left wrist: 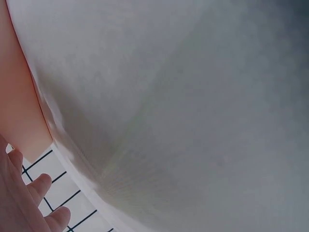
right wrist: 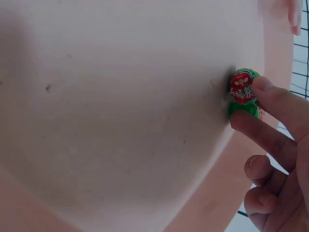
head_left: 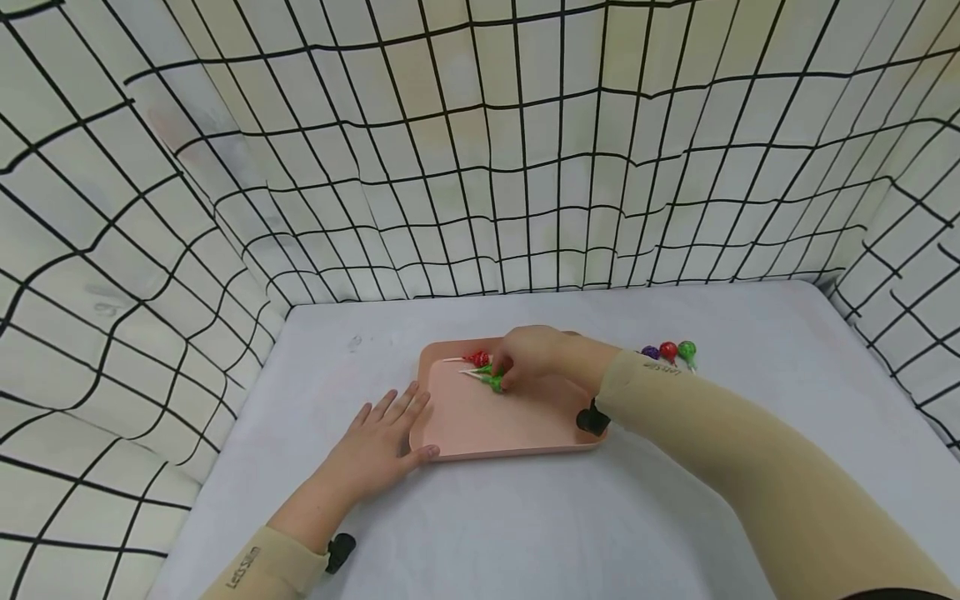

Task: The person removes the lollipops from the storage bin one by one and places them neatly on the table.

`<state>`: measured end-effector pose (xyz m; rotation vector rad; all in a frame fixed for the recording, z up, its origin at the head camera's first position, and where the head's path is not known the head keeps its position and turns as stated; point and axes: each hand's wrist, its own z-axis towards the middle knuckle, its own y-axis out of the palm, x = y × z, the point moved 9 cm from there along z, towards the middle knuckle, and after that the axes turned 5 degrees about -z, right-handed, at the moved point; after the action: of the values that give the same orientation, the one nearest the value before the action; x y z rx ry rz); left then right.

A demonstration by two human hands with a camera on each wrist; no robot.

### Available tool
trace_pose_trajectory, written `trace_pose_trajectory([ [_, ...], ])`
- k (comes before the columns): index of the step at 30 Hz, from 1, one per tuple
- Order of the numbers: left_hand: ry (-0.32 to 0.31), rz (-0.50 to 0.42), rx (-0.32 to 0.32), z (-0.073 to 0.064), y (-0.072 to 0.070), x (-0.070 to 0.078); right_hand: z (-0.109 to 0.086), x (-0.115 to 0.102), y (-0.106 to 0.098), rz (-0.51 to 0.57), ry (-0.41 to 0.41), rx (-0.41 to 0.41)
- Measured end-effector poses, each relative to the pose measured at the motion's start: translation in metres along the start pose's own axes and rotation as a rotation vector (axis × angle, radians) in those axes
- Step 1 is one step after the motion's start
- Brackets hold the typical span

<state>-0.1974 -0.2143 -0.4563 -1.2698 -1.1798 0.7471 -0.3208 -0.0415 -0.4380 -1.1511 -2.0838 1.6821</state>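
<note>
A shallow pink tray (head_left: 495,429) lies on the white-covered table. My right hand (head_left: 536,357) reaches over it from the right, thumb and index finger at the heads of two green lollipops. The thumb and index finger pinch the nearer green lollipop (right wrist: 243,87), which has a red label; the index fingertip also meets the second green lollipop (right wrist: 245,108). Just behind them in the tray sits a red lollipop (head_left: 478,358), its white stick pointing left. My left hand (head_left: 381,446) rests at the tray's left edge, fingers spread and straight.
Right of the tray, partly behind the right sleeve, lie a purple lollipop (head_left: 650,352), a red lollipop (head_left: 668,351) and a green lollipop (head_left: 687,350). White panels with black grid lines (head_left: 487,167) rise behind and along both sides of the table.
</note>
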Motion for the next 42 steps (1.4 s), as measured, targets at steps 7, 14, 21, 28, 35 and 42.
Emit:
trace_pose_trajectory([
  [7,-0.010,0.008,-0.010,0.001,0.001,0.001,-0.002,0.002,0.004,0.039,-0.007,-0.034],
  [14,-0.005,0.010,-0.003,0.000,-0.001,0.002,-0.008,0.004,0.005,0.094,0.001,-0.061],
  [21,-0.007,0.014,-0.003,0.000,-0.003,0.003,-0.011,0.007,0.001,0.096,-0.023,-0.032],
  [28,-0.005,0.013,0.001,0.001,-0.001,0.002,-0.013,0.008,0.000,0.104,-0.018,-0.038],
  [35,-0.010,0.007,0.001,0.001,0.000,0.002,-0.009,0.009,0.006,0.090,0.000,-0.049],
  [42,-0.012,0.007,0.003,0.000,-0.001,0.002,-0.009,0.007,0.008,0.088,0.006,-0.053],
])
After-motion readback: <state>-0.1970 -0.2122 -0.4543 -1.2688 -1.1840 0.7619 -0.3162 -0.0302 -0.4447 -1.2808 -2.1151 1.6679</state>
